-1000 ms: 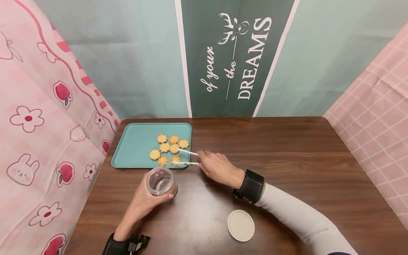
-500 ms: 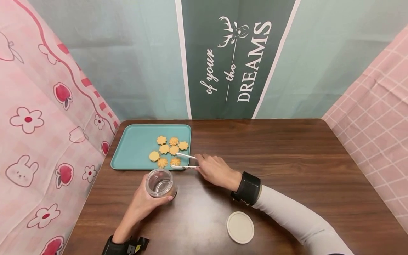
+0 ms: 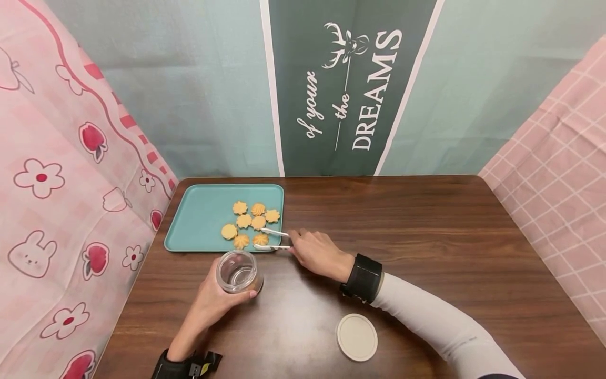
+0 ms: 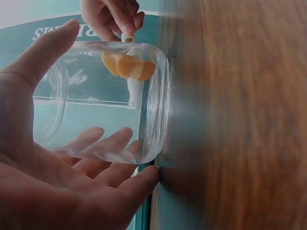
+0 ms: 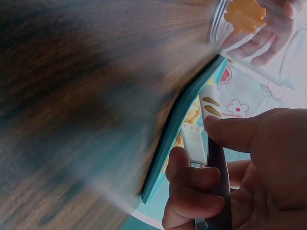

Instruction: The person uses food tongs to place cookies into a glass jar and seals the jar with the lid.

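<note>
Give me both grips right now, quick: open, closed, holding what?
Left grip: closed round the jar.
Right grip: closed, holding the tongs, whose arms stand apart.

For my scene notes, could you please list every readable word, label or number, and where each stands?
"of your": green backdrop panel.
"the": same panel.
"DREAMS": same panel, partly visible in left wrist view.
Any lettering on the left wristband is too small to read.

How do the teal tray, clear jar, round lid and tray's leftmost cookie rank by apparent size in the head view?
1. Teal tray
2. Clear jar and round lid: too alike to rank; nearness makes it unsure
3. Leftmost cookie
</note>
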Motion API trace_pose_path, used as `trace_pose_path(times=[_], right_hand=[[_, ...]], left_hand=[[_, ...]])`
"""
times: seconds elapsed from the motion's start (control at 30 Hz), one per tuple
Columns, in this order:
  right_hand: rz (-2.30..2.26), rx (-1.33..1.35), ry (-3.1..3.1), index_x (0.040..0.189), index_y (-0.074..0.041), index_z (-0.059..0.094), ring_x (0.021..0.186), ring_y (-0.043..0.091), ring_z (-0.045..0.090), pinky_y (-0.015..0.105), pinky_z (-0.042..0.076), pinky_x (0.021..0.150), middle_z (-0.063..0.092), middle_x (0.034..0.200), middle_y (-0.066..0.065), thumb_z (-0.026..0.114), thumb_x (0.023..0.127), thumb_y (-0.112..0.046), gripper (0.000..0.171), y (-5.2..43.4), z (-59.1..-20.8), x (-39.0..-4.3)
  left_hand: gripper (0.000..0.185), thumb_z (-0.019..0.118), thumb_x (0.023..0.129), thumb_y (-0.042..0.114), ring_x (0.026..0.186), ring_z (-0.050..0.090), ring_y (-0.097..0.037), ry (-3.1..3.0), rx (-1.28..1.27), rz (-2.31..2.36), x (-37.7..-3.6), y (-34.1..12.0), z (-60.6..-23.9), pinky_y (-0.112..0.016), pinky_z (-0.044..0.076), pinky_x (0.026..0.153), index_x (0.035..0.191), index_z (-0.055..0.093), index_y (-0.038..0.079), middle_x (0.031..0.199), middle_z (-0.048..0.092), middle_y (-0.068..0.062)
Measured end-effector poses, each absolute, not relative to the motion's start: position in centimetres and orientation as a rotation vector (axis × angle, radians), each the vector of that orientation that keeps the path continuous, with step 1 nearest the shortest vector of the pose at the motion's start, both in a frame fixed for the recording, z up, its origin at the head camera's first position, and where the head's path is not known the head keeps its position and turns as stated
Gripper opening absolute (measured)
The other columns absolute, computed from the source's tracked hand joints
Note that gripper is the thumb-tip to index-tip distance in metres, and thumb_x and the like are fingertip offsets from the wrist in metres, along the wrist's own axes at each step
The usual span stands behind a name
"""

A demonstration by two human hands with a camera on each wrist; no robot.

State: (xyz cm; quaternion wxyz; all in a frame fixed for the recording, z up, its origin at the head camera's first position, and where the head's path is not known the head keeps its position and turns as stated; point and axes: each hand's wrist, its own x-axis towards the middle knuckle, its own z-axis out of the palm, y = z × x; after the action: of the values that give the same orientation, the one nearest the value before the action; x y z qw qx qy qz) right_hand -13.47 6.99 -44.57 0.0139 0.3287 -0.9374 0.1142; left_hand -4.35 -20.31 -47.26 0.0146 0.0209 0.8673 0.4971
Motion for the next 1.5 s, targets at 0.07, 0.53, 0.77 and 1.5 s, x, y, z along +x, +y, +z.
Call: trace_pose_path(times=[0.07,0.53,0.77,1.5], right_hand=[[0.357,1.018,-2.934,0.115,-0.004,0.063,0.070,0.029,0.066,0.045,0.056,0.057,0.066,0.089,0.010,0.067,0.105,-0.024,0.023,6.9,-44.6,-13.5],[0.348,1.071,-2.922,0.123,-0.005,0.063,0.071,0.026,0.068,0.042,0.056,0.056,0.069,0.090,0.008,0.066,0.106,-0.024,0.025,7.0,-44.7,-14.0],[0.329,1.091,-2.891,0.124,-0.004,0.062,0.068,0.025,0.067,0.040,0.055,0.054,0.070,0.091,0.009,0.066,0.107,-0.023,0.026,7.0,-44.8,-14.0],[0.355,1.067,-2.741,0.116,-0.005,0.062,0.063,0.031,0.067,0.045,0.056,0.052,0.063,0.083,0.009,0.068,0.105,-0.022,0.022,7.9,-44.2,-14.2]], left_hand=[[0.096,0.102,0.069,0.028,0.131,0.060,-0.034,2.693,0.066,1.558,-4.3,-20.3,-47.2,-0.058,0.040,0.113,0.146,0.049,0.008,0.139,0.065,-0.014],[0.095,0.102,0.069,0.028,0.131,0.060,-0.032,2.677,0.048,1.565,-4.3,-20.3,-47.3,-0.056,0.040,0.113,0.146,0.049,0.009,0.140,0.065,-0.013],[0.095,0.102,0.069,0.028,0.131,0.060,-0.031,2.676,0.050,1.567,-4.4,-20.3,-47.3,-0.055,0.040,0.113,0.146,0.048,0.010,0.140,0.065,-0.012],[0.095,0.102,0.069,0.029,0.130,0.060,-0.031,2.701,0.062,1.554,-4.4,-20.4,-47.3,-0.056,0.042,0.111,0.145,0.050,0.009,0.138,0.065,-0.012]])
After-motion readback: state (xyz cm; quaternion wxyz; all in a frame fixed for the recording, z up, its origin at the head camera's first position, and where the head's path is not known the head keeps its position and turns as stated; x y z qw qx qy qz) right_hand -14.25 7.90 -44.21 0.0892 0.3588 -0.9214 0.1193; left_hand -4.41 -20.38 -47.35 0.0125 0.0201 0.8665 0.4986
